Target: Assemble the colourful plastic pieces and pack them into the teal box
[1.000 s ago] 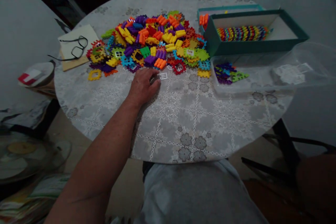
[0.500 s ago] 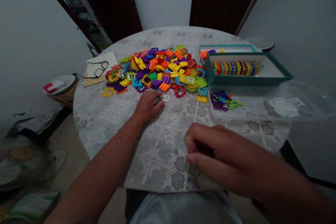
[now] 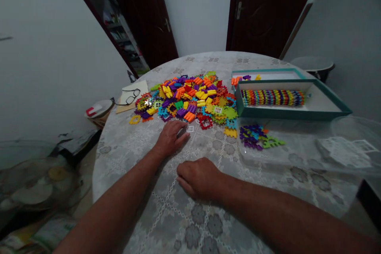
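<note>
White gridded tile (image 3: 189, 129), small and too dim for detail, lies on the lace-patterned cloth (image 3: 214, 149) just off the fingertips of the left hand (image 3: 172, 139), which rests flat, fingers together, gripping nothing; right hand (image 3: 198, 177) rests curled, fingers tucked under, grasp indeterminable; jagged plastic pile (image 3: 190, 97) beyond.

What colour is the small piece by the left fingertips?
White: a little grid piece on the tablecloth just beyond the left hand; head view shows it.

Small white window piece (image 3: 189, 129), flat on the tabletop (image 3: 208, 63), just beyond my left hand (image 3: 172, 139), beside the bright block pile (image 3: 190, 97)
</note>
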Tool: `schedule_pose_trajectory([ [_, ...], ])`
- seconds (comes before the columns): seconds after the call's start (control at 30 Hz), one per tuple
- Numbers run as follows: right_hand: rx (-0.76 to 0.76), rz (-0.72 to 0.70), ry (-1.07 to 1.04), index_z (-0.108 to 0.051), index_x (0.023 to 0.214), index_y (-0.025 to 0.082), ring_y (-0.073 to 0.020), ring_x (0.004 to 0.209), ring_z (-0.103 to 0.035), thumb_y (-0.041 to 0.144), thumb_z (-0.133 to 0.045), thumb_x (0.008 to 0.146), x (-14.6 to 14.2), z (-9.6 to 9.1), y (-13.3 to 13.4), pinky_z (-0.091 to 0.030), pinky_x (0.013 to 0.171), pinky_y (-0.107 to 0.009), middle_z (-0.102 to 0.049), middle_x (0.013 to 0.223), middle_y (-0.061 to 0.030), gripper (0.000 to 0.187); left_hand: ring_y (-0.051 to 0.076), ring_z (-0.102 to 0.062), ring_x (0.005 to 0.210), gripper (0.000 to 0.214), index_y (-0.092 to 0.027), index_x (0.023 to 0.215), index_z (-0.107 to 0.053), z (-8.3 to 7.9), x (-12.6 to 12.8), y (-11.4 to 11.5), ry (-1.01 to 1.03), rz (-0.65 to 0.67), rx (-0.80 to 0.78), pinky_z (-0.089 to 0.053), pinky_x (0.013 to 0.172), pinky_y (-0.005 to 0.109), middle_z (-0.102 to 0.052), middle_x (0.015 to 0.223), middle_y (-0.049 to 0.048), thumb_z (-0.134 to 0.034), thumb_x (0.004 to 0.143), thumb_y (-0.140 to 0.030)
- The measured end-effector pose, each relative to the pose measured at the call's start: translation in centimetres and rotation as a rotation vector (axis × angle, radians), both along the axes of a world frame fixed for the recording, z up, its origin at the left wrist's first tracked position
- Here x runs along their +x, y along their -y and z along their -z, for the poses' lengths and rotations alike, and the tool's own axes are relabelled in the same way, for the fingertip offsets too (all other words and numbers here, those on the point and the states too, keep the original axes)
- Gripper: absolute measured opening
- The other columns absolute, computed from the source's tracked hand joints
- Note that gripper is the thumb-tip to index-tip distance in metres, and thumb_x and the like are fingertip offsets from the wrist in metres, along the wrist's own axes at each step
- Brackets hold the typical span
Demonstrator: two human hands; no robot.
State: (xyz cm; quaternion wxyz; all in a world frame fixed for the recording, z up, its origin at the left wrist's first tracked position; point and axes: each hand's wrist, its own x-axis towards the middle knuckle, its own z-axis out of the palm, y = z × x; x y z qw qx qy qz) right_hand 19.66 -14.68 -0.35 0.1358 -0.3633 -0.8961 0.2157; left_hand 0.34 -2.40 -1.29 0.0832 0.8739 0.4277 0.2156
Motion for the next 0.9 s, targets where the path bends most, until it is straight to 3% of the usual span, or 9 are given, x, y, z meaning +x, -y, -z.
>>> schedule_pose_trajectory([
  [0.27,0.028,0.008,-0.019,-0.063,0.101,0.021,-0.0179,0.080,-0.067,0.036,-0.054,0.106,-0.1,0.3,0.1,-0.036,0.066,-0.030,-0.076,0.099,-0.0042,0.019,0.031,-0.061,0.119,0.041,-0.022,0.137,-0.066,0.2,0.6,-0.1,-0.101,-0.042,0.025,-0.048,0.106,0.048,-0.068,0.128,0.0138,-0.063,0.103,-0.045],
  [0.57,0.057,0.042,-0.065,-0.064,0.094,0.021,-0.0165,0.076,-0.064,0.033,-0.056,0.102,-0.4,0.8,0.1,-0.035,0.066,-0.029,-0.074,0.091,-0.0024,0.017,0.029,-0.059,0.111,0.018,-0.022,0.111,-0.072,0.8,1.4,-1.3,-0.068,-0.073,0.013,-0.046,0.095,0.043,-0.069,0.116,0.0098,-0.070,0.099,-0.034],
  [0.7,0.085,0.147,-0.150,-0.064,0.095,0.020,-0.0176,0.079,-0.064,0.028,-0.055,0.101,0.0,1.2,-0.9,-0.040,0.070,-0.029,-0.071,0.090,-0.0035,0.013,0.028,-0.060,0.106,0.010,-0.021,0.105,-0.068,1.0,1.3,-1.4,0.014,-0.031,0.003,-0.046,0.094,0.043,-0.070,0.109,0.0084,-0.068,0.097,-0.027],
  [0.9,0.100,0.350,-0.369,-0.063,0.098,0.020,-0.0181,0.081,-0.062,0.021,-0.052,0.099,0.6,1.3,-2.6,-0.047,0.076,-0.030,-0.067,0.092,-0.0049,0.011,0.028,-0.062,0.103,0.024,-0.020,0.114,-0.065,0.9,1.2,-1.2,0.137,-0.011,-0.018,-0.047,0.092,0.042,-0.070,0.110,0.0084,-0.069,0.090,-0.019],
])
